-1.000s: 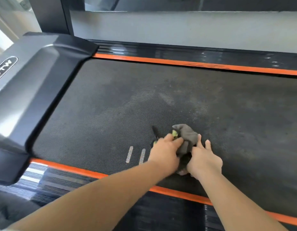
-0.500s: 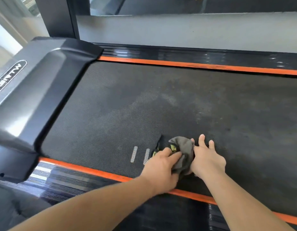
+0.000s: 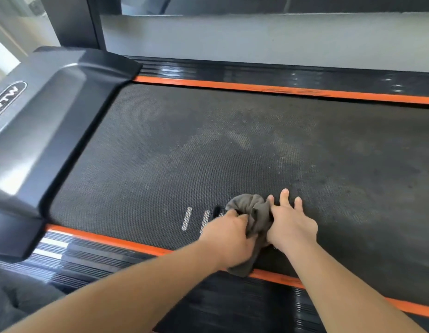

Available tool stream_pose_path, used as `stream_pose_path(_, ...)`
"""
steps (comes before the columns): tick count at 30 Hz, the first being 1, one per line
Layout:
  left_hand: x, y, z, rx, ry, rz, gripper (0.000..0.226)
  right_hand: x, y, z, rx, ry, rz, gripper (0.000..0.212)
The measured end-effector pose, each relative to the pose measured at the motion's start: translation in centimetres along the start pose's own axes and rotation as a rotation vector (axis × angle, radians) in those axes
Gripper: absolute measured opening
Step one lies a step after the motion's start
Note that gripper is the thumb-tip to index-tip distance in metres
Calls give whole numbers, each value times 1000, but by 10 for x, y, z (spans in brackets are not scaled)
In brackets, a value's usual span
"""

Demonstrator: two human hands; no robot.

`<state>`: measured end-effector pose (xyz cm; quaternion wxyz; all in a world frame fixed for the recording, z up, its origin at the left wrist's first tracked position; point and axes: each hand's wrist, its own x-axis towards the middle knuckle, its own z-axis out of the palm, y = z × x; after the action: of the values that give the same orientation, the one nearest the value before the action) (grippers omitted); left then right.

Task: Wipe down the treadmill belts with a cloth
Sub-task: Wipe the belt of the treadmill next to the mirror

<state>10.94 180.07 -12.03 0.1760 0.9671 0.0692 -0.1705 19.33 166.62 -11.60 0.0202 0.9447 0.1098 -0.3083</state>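
Observation:
The black textured treadmill belt (image 3: 208,152) fills the middle of the view, with pale dusty smears across it. A bunched grey cloth (image 3: 250,210) lies on the belt near its front orange stripe. My left hand (image 3: 229,239) grips the cloth from the left with curled fingers. My right hand (image 3: 290,224) presses against the cloth's right side, its fingers spread flat on the belt. A tail of the cloth hangs over the orange stripe below my left hand.
Orange stripes (image 3: 280,90) and ribbed black side rails (image 3: 93,258) border the belt front and back. The grey motor cover (image 3: 52,121) rises at the left. A dark upright post (image 3: 71,22) and a grey wall stand behind.
Both hands and the cloth have slid nearer to the front orange stripe. The cloth now covers the yellow-green bit that showed earlier, and its tail trails over the stripe.

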Motion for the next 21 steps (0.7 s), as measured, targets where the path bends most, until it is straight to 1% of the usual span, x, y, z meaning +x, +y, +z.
stream_pose_path(2, 19, -27, -10, 85, 49, 20, 39, 2, 0, -1, 12, -24, -5, 122)
stream_pose_path(3, 34, -40, -17, 125, 93, -13, 41, 3, 0, -1, 7, -31, -7, 127)
stream_pose_path(4, 49, -54, -26, 118, 142, -101, 43, 2, 0, -1, -6, -40, -7, 129)
stream_pose_path(6, 69, -77, -41, 16, 260, -361, 43, 2, 0, 1, -33, -39, -8, 131)
stream_pose_path(7, 75, -81, -43, -27, 302, -457, 42, 4, -1, 1, -29, -29, -3, 131)
stream_pose_path(8, 77, -78, -42, -2, 303, -483, 40, 5, -1, 1, -21, -30, 5, 132)
stream_pose_path(9, 76, -68, -38, 37, 272, -454, 38, 6, -3, 0, -19, -41, 11, 134)
stream_pose_path(11, 62, -38, -25, 61, 177, -296, 36, 7, -5, 0, -8, -46, 25, 134)
stream_pose_path(12, 51, -22, -15, 72, 115, -186, 35, 7, -4, 0, 2, -38, 37, 131)
stream_pose_path(14, 28, -6, -4, 59, 4, 27, 34, 6, -4, 0, 3, -32, 38, 112)
stream_pose_path(15, 27, -10, -4, 39, -18, 93, 37, 7, -3, 0, 2, -28, 25, 106)
stream_pose_path(16, 31, -19, -8, 32, -9, 149, 41, 6, -3, 0, 1, -29, 16, 107)
stream_pose_path(17, 37, -29, -12, 59, 13, 179, 46, 5, -2, 0, 0, -37, 10, 114)
stream_pose_path(18, 45, -39, -15, 107, 60, 170, 49, 5, -2, 0, -7, -45, 5, 122)
stream_pose_path(19, 54, -48, -19, 146, 105, 110, 49, 6, -2, 1, -13, -45, 4, 128)
stream_pose_path(21, 68, -57, -22, 55, 232, -124, 45, 5, 0, 3, -35, -29, -2, 130)
